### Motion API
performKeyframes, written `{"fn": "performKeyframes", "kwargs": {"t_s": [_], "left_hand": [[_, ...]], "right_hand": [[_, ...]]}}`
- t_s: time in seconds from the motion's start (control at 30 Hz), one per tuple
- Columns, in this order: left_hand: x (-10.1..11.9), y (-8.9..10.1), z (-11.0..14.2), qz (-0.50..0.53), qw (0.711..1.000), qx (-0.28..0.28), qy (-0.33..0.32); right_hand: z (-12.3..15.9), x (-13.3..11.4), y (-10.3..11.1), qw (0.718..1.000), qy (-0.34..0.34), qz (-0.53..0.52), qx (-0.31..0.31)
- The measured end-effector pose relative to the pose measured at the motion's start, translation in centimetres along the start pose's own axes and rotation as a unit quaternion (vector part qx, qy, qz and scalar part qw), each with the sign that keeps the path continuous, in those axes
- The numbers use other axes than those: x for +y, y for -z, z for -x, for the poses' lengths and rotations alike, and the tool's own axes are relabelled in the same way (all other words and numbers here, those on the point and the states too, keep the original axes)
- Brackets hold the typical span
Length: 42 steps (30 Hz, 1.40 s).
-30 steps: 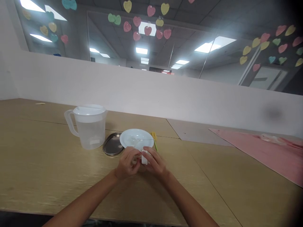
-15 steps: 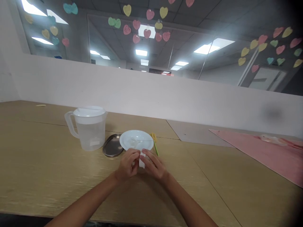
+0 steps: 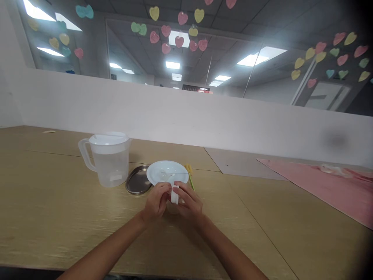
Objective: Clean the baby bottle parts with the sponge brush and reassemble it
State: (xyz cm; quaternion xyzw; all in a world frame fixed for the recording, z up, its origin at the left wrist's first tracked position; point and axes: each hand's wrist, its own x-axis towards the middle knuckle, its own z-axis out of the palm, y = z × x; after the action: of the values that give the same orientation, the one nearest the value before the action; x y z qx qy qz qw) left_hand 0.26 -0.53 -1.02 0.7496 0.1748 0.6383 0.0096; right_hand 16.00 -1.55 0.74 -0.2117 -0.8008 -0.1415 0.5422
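My left hand (image 3: 156, 201) and my right hand (image 3: 188, 202) meet over the wooden table (image 3: 58, 217), both with fingers curled round a small white object (image 3: 174, 195) held between them. What else they cover is hidden; a pale round shape shows just beneath them. Right behind the hands sits a white plate (image 3: 167, 173) with something clear on it.
A clear plastic jug (image 3: 108, 158) with a white lid stands to the left. A round metal lid (image 3: 138, 180) lies between jug and plate. A yellow-green utensil (image 3: 190, 175) lies right of the plate. A pink mat (image 3: 329, 184) covers the right side. A white wall runs behind.
Both hands stay together at the same spot, shifting the small white object slightly between the fingers. The view has tilted a little.
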Motion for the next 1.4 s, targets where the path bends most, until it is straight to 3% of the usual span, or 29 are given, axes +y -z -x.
{"fn": "performKeyframes", "kwargs": {"t_s": [0.17, 0.33, 0.43, 0.53, 0.63, 0.73, 0.83, 0.9, 1.0, 1.13, 1.23, 1.4], "left_hand": [[-0.3, 0.4, 0.1, -0.017, 1.0, -0.009, 0.02], [-0.8, 0.7, 0.1, -0.065, 0.998, -0.012, -0.008], [-1.0, 0.9, 0.1, -0.059, 0.997, -0.008, -0.039], [-1.3, 1.1, -0.1, -0.056, 0.997, 0.014, -0.051], [-2.0, 1.5, -0.6, -0.109, 0.991, 0.075, -0.002], [-3.1, 2.2, -1.1, -0.161, 0.978, 0.101, 0.084], [-4.2, 2.8, -1.3, -0.199, 0.966, 0.033, 0.16], [-4.6, 2.9, -1.2, -0.229, 0.953, -0.027, 0.194], [-4.7, 2.8, -0.8, -0.278, 0.931, -0.087, 0.222], [-4.9, 2.4, -0.3, -0.311, 0.914, -0.106, 0.238], [-5.4, 2.9, -0.3, -0.328, 0.913, -0.05, 0.236], [-7.0, 5.8, -0.8, -0.395, 0.883, 0.129, 0.218]], "right_hand": [[-1.3, -0.4, 0.4, 0.996, -0.048, -0.061, -0.047], [-2.8, -0.5, 1.0, 0.979, -0.12, -0.138, -0.086], [-3.3, -0.6, 1.3, 0.953, -0.188, -0.215, -0.096], [-3.6, -0.7, 1.5, 0.907, -0.274, -0.308, -0.09], [-3.8, -0.7, 1.6, 0.866, -0.344, -0.361, -0.042], [-3.8, -0.1, 1.4, 0.84, -0.399, -0.36, 0.067], [-3.7, 1.4, 1.1, 0.821, -0.443, -0.311, 0.18], [-3.3, 2.7, 0.9, 0.813, -0.471, -0.284, 0.191], [-2.3, 4.6, 0.5, 0.827, -0.493, -0.243, 0.121], [-0.4, 6.0, -0.2, 0.884, -0.447, -0.136, -0.009], [0.4, 6.4, -0.5, 0.909, -0.407, -0.038, -0.082], [0.5, 6.8, -1.1, 0.921, -0.356, 0.069, -0.143]]}}
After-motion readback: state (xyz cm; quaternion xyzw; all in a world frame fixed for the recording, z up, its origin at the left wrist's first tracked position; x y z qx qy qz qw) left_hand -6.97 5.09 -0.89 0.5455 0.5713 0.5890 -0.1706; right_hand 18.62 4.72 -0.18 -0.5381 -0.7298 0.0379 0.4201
